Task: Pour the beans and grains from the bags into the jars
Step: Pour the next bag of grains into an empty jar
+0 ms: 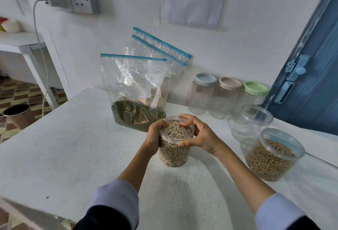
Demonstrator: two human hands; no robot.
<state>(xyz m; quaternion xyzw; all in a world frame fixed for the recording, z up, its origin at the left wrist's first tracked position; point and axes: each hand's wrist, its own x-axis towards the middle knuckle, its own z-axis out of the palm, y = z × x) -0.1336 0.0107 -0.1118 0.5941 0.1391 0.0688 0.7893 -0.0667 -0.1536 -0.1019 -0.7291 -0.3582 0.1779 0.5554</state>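
A clear open jar point(174, 142) filled to the brim with black-eyed beans is held upright on the white table point(73, 147) between both hands. The left hand point(155, 138) is wrapped around the jar's left wall, its fingers curled over the rim and touching the beans. The right hand point(197, 134) is curled around the right wall, with the thumb pressed against the near side of the jar and the fingers hooked over the far rim onto the beans.

Just behind the held jar, a clear zip bag point(135, 90) with a blue seal is stood upright, holding green mung beans in its bottom. Behind that bag, further zip bags point(164, 54) are leaned against the wall; what they hold cannot be made out clearly.

To the right of the grip, well apart from it, a second open jar point(273, 156) filled with pale beans is seen, and just beyond it an empty clear jar point(250, 122) without a lid. Farther back to the right, against the wall, three empty jars are lined up side by side, capped with a blue lid point(205, 79), a pink lid point(230, 83) and a green lid point(255, 88).
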